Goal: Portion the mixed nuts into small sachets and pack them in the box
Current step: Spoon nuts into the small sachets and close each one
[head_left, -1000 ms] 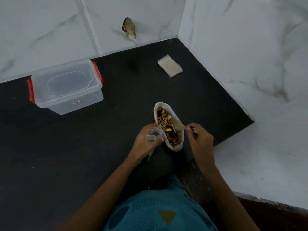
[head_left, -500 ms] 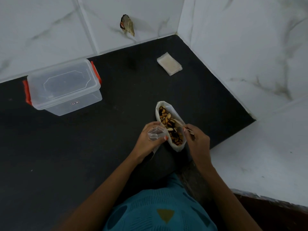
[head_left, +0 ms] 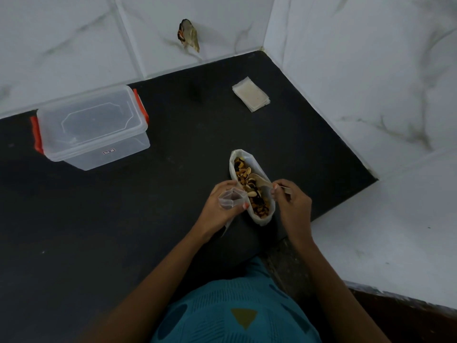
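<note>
Black bench carried an open bag of nuts near its front edge. The left hand gripped a clear sachet, mouth open, against the bag's left side. The right hand pinched a spoon whose bowl lay on the nuts. 1 lidded box stood well apart to the left; a stack of sachets lay near the far corner.

Dim, bluish, flat light leaves the white wall tiles grey, black countertop detail murky, w/ wide-angle bowing twd edges.
</note>
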Demonstrator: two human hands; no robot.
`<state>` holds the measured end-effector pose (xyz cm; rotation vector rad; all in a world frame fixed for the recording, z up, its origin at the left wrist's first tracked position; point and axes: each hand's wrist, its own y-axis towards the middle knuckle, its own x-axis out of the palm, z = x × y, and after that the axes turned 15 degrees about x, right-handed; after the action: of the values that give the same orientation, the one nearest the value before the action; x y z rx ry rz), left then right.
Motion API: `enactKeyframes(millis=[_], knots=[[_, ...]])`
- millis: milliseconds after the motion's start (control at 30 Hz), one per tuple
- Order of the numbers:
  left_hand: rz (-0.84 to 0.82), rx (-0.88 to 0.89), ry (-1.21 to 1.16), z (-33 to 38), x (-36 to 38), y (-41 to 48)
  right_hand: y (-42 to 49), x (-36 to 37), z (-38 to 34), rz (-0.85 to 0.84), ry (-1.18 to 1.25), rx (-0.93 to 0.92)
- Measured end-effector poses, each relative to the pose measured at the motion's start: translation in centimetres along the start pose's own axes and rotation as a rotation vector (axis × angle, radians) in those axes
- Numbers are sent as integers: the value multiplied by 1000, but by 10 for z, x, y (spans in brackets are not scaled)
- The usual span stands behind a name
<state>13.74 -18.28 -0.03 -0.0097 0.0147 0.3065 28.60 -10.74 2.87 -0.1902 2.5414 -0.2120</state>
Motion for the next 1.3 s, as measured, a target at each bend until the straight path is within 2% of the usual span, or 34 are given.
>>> enactKeyframes(millis=[133,367,433,567,667,733,800,933,1033,1300], knots=[[-1,1,1,1,0,-1,7,-11,-1,-11,106,203],[-31,-10,7,3,3,1,-5,4,-3,20,113,171],[-35,-5,18,4,4,1,-4,3,-1,30,145,215],[-45,-12,17,5,3,0,6,-7,6,-21,520,601],[-55,-6,9,4,2,0,7,-9,2,-62,776,756],[-50,-1,7,3,1,0,7,-8,0,-46,798,747],[-55,0,21,2,0,0,7,-7,2,-19,675,699],[-71,-1,27,2,1,0,2,-1,6,31,408,480],[-78,2,30,0,1,2,-1,5,4,42,337,378],[-114,-5,30,-2,0,2,5,3,5,-45,545,545]])
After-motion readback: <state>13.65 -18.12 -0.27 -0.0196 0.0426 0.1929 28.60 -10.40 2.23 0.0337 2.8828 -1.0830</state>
